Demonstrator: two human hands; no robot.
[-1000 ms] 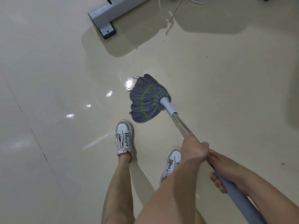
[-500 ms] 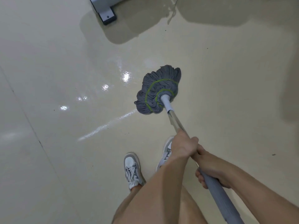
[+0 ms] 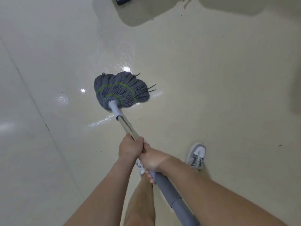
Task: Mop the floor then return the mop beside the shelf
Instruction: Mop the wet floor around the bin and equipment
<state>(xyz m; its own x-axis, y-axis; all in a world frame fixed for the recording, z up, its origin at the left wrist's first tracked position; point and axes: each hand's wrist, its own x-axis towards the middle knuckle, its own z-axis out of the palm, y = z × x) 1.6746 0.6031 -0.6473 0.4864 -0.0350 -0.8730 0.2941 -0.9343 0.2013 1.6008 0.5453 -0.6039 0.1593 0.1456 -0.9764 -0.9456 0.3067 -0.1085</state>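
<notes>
A grey string mop head (image 3: pixel 120 90) with green stitching lies spread flat on the glossy cream floor (image 3: pixel 211 79), left of centre. Its handle (image 3: pixel 125 123) runs down and right from a pale collar, over a metal stretch, to a grey ribbed grip (image 3: pixel 172 194). My left hand (image 3: pixel 130 148) grips the metal part. Just behind it, my right hand (image 3: pixel 152 160) wraps around the top of the grey grip. The two hands touch each other.
A dark foot of a grey frame (image 3: pixel 122 0) shows at the top edge, with its shadow on the floor beside it. Wet streaks (image 3: pixel 101 122) shine near the mop. My shoe (image 3: pixel 197 154) stands to the right; the other shoe (image 3: pixel 140 167) is partly hidden under my hands.
The mop head has swept left and fanned out wider on the floor. My feet have shifted to the right and the frame foot has slid up to the top edge of view.
</notes>
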